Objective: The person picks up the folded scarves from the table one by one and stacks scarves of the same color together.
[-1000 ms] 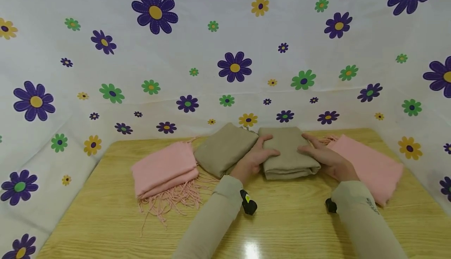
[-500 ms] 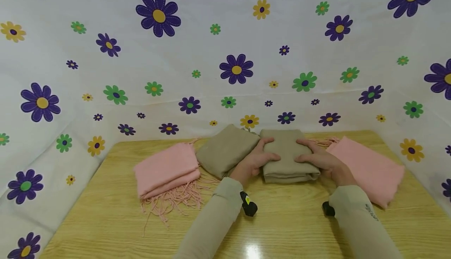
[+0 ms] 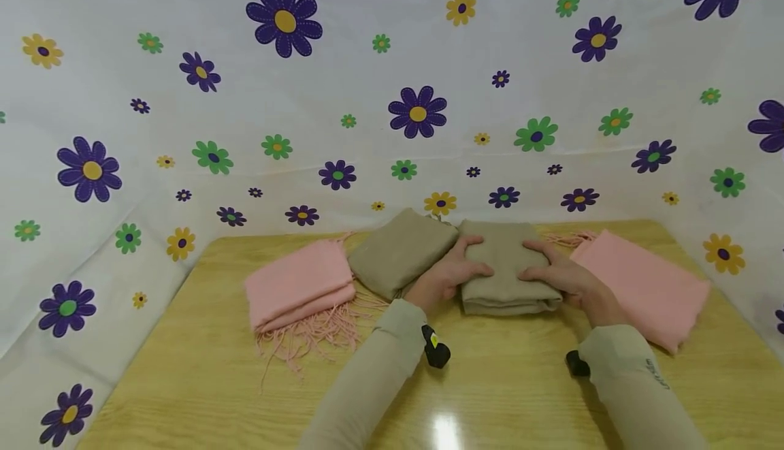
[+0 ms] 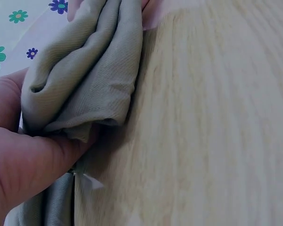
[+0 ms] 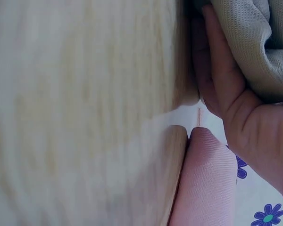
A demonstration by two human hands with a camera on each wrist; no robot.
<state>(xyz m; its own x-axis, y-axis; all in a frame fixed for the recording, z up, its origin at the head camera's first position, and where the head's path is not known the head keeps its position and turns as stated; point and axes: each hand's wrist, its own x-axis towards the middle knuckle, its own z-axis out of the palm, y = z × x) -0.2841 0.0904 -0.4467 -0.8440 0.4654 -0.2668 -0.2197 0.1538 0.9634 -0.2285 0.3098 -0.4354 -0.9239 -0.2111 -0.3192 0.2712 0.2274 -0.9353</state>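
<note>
A rectangular bundle of folded beige woven fabric (image 3: 505, 249) is held from both sides at the far edge of a light wood-grained surface (image 3: 490, 389), right of the middle. Its left side is clasped by a bare left hand (image 3: 450, 273) and its right side by a bare right hand (image 3: 569, 276), each grip clamped on the fabric. Just to the left, a second folded beige cloth (image 3: 401, 249) is set at an angle; beyond it, a folded pink cloth with long fringe (image 3: 300, 283) is laid. At right, another folded pink cloth (image 3: 649, 293) is partly covered by the right hand. The scene is backed by a white sheet printed with purple, yellow and green flowers (image 3: 337, 82)
</note>
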